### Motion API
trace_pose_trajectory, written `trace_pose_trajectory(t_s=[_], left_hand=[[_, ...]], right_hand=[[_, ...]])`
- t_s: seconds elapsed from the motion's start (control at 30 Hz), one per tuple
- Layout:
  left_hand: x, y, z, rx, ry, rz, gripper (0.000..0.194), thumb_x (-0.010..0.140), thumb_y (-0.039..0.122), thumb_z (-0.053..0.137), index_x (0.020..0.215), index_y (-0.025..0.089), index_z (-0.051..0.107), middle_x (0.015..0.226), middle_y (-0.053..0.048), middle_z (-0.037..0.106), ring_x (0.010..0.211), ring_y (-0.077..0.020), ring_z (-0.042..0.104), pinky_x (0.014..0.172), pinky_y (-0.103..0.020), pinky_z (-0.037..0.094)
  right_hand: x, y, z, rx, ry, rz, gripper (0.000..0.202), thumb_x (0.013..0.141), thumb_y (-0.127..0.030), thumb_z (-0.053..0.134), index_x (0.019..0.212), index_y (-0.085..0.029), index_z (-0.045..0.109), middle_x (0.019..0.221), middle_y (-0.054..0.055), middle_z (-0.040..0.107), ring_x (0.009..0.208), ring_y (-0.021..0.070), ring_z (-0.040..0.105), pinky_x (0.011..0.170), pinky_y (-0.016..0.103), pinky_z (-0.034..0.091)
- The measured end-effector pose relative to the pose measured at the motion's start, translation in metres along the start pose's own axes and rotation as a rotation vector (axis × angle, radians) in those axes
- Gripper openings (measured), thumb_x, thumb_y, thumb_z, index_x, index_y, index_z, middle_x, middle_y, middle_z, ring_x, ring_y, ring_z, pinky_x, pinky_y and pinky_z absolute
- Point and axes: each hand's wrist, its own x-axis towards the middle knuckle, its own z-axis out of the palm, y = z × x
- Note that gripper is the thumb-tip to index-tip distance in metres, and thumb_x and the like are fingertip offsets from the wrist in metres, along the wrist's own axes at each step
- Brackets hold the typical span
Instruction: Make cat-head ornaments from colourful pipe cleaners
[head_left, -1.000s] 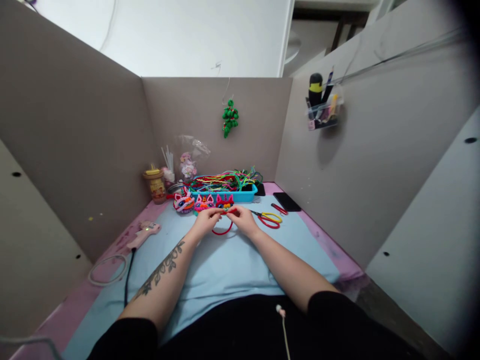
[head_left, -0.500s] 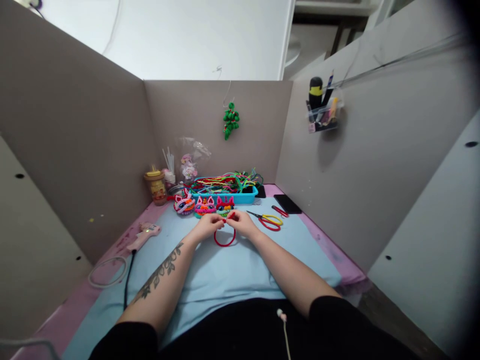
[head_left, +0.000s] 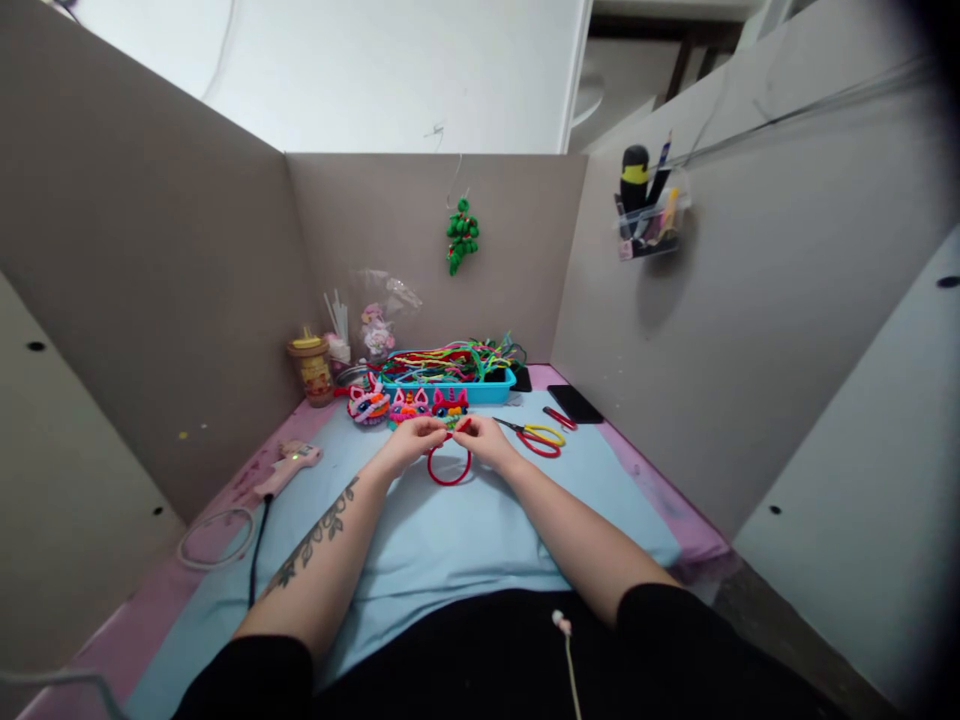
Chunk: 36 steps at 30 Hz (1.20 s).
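A red loop [head_left: 449, 483] of cord or pipe cleaner hangs below my fingertips over the blue cloth [head_left: 450, 540]. My left hand [head_left: 417, 440] pinches the loop's upper left part, fingers closed. Close beside it, my right hand [head_left: 481, 438] is closed on the upper right part, with a bit of red showing above the fingers. Just behind the hands sit three colourful fuzzy figures: one at the left [head_left: 368, 404], one in the middle [head_left: 409, 404] and a red-topped one [head_left: 451, 402], partly hidden by my hands.
Behind stands a blue tray [head_left: 480, 393] of coloured stems. To the right lie scissors [head_left: 541, 440], a red tool [head_left: 560, 419] and a black phone [head_left: 575, 404]. A pink glue gun [head_left: 289, 470] with its cord and a cup [head_left: 311, 372] are at the left. Grey panels enclose the table.
Both hands still hold the red loop, with slight finger movement. The whole view has shifted a little, so things appear slightly higher.
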Motion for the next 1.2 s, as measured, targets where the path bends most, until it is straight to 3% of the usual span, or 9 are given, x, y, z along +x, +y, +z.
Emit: trace_pose_trajectory(t_s=[0.13, 0.37, 0.67, 1.0, 1.2], left_hand=[[0.001, -0.002, 0.002, 0.016, -0.033, 0.037, 0.03, 0.065, 0.037, 0.068, 0.08, 0.011, 0.063, 0.069, -0.006, 0.065, 0.059, -0.0122, 0.058, 0.057, -0.023, 0.043], [0.002, -0.001, 0.001, 0.012, 0.14, 0.058, 0.024, 0.066, 0.033, 0.065, 0.075, 0.012, 0.061, 0.061, -0.002, 0.062, 0.055, -0.011, 0.056, 0.052, -0.022, 0.044], [0.006, -0.01, 0.001, 0.085, 0.082, 0.093, 0.029, 0.064, 0.03, 0.067, 0.087, 0.011, 0.067, 0.057, -0.001, 0.062, 0.053, -0.0114, 0.055, 0.051, -0.023, 0.043], [0.004, -0.004, 0.0, 0.222, 0.084, 0.134, 0.034, 0.068, 0.031, 0.061, 0.094, 0.012, 0.071, 0.06, -0.001, 0.063, 0.051, -0.0102, 0.05, 0.051, -0.022, 0.04], [0.006, -0.006, 0.001, 0.221, 0.038, 0.14, 0.037, 0.07, 0.029, 0.057, 0.102, 0.012, 0.067, 0.064, -0.001, 0.062, 0.051, -0.0105, 0.054, 0.051, -0.022, 0.043]], right_hand=[[-0.002, -0.002, 0.002, -0.007, -0.033, -0.023, 0.019, 0.066, -0.033, 0.06, 0.07, -0.015, 0.057, 0.059, -0.002, 0.056, 0.054, 0.0104, 0.047, 0.054, 0.023, 0.037], [0.0, -0.002, 0.002, -0.032, -0.033, -0.007, 0.018, 0.067, -0.031, 0.06, 0.075, -0.016, 0.058, 0.06, -0.003, 0.056, 0.054, 0.0101, 0.047, 0.053, 0.022, 0.037], [0.002, 0.011, -0.002, -0.163, 0.108, -0.031, 0.02, 0.068, -0.036, 0.058, 0.062, -0.017, 0.058, 0.054, -0.003, 0.052, 0.053, 0.0105, 0.044, 0.052, 0.021, 0.035], [0.001, 0.008, -0.003, -0.149, 0.148, -0.079, 0.017, 0.07, -0.032, 0.056, 0.065, -0.017, 0.059, 0.059, -0.002, 0.055, 0.057, 0.0115, 0.047, 0.055, 0.022, 0.037], [0.001, 0.009, -0.003, -0.143, 0.135, -0.089, 0.017, 0.07, -0.033, 0.055, 0.065, -0.017, 0.059, 0.059, -0.002, 0.054, 0.057, 0.012, 0.047, 0.055, 0.022, 0.037]])
